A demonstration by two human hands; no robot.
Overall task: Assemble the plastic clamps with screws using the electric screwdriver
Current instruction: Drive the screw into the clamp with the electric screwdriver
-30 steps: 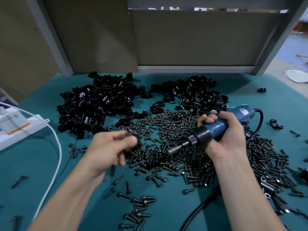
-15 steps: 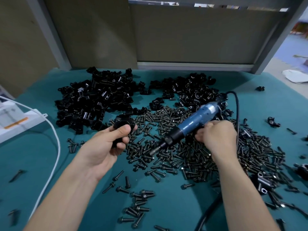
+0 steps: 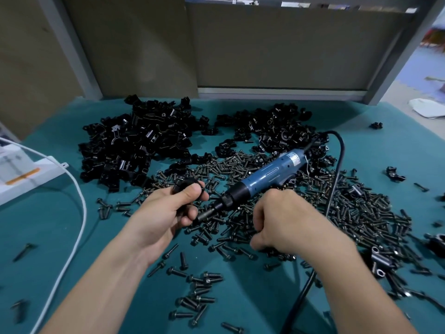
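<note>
Over dark threaded screws [image 3: 361, 213], left hand [image 3: 166, 213] around a glossy black clamp [image 3: 186, 183]; right hand [image 3: 284, 220]: grip unclear.

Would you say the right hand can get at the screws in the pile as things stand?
Probably yes. The right hand is down on the screw pile, fingers curled into it with nothing between. The electric screwdriver lies just beyond its knuckles; whether the hand also holds it is unclear.
</note>
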